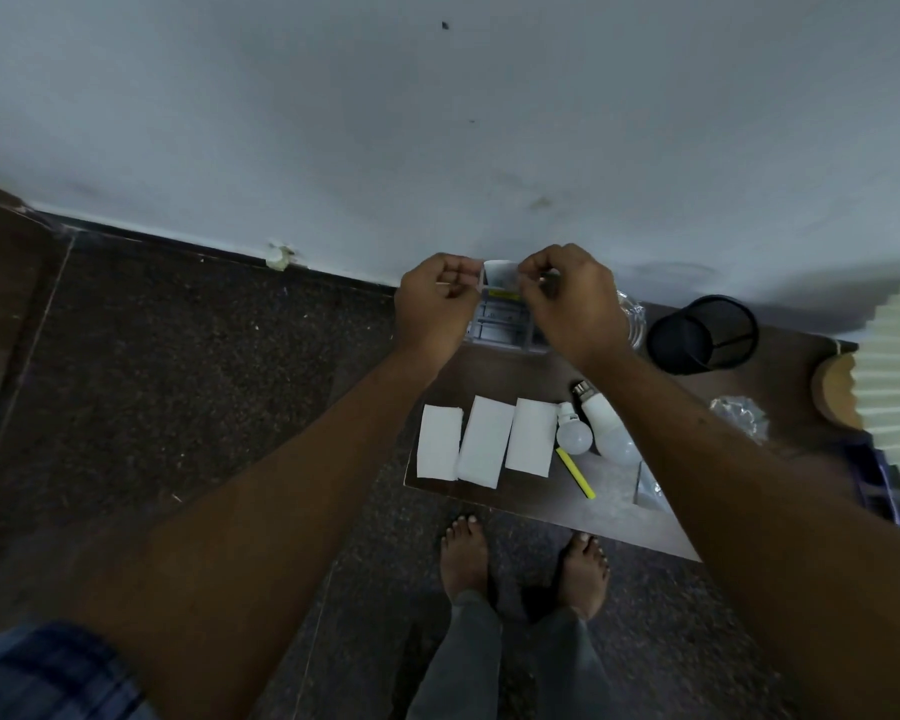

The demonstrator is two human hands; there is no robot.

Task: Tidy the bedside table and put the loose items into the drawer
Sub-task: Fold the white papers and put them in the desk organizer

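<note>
Head view: small white paper (500, 272), pinched taut.

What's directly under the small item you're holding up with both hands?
Below the small pale item, held between left hand and right hand, sits a small grey drawer unit on the table. The hands cover its sides; its contents aren't visible.

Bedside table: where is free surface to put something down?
Bare wood lies on the table between the small drawer unit and the three white papers, and along the front edge below the yellow stick. The right side, by bulbs and black mesh cup, is crowded.
</note>
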